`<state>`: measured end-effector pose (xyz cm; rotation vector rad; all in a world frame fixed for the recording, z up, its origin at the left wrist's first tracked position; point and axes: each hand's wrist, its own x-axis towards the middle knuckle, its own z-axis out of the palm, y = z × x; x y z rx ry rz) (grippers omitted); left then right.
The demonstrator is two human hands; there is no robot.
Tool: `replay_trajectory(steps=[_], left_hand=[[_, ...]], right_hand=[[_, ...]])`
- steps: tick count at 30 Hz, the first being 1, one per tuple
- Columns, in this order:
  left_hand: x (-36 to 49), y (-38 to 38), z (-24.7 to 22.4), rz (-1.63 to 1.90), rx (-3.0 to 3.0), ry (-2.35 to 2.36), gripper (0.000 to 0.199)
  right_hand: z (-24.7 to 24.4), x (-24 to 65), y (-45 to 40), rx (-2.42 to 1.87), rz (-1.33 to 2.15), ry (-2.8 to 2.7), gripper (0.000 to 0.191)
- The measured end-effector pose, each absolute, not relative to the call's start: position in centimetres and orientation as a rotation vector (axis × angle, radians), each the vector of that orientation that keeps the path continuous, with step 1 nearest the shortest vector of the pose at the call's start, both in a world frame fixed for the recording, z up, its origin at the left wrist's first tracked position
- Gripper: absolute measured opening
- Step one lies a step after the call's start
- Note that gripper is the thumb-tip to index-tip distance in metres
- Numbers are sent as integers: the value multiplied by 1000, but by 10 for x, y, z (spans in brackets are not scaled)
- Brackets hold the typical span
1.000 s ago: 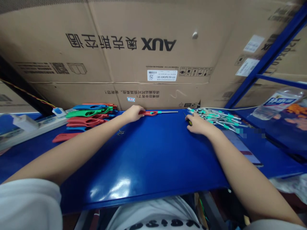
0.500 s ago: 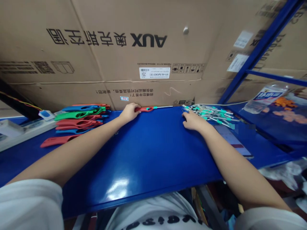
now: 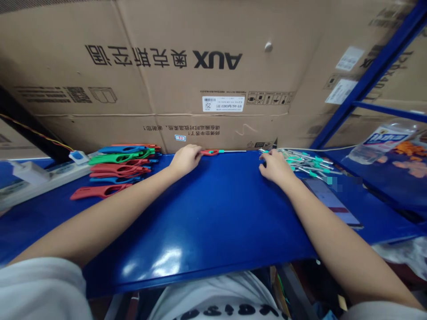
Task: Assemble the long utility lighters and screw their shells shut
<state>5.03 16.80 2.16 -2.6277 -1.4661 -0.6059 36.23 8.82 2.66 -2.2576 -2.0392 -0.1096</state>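
Note:
At the back of the blue table, my left hand (image 3: pixel 187 161) is closed on the handle end of a red long-necked lighter (image 3: pixel 210 153). The lighter's thin metal tube points right, with a green piece where it meets the handle. My right hand (image 3: pixel 275 166) is at the left edge of a pile of metal lighter tubes with green ends (image 3: pixel 313 162). Its thumb and forefinger are apart, the fingertips close to the tubes; part of the pile is hidden behind the hand. Red, green and blue lighter handles (image 3: pixel 122 169) lie stacked left of my left forearm.
A large cardboard box (image 3: pixel 160 98) stands along the table's back edge. A phone (image 3: pixel 333 202) lies right of my right forearm. A power strip (image 3: pixel 50 180) is at far left. Beyond the blue frame (image 3: pixel 370 84) lie a plastic bottle (image 3: pixel 380 141) and orange pieces (image 3: pixel 408 149).
The whole view has shifted slightly, so things appear a little further right. My left hand keeps its hold on the lighter. The right hand remains at the tubes, its fingers slightly repositioned.

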Motion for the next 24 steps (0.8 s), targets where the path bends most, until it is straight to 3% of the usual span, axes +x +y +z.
replay_trajectory(steps=[5, 10, 17, 24], left_hand=[[44, 118, 46, -537, -2570, -1515, 44], [11, 94, 75, -432, -2403, -1615, 62], [-78, 126, 101, -287, -2081, -1940, 32], [-116, 152, 102, -18, -2055, -2151, 35]], right_hand=[[31, 354, 88, -1857, -88, -1929, 26], [24, 336, 83, -1677, 64, -2053, 31], [19, 320, 76, -1755, 182, -2132, 25], [17, 316, 78, -1730, 232, -2105, 27]])
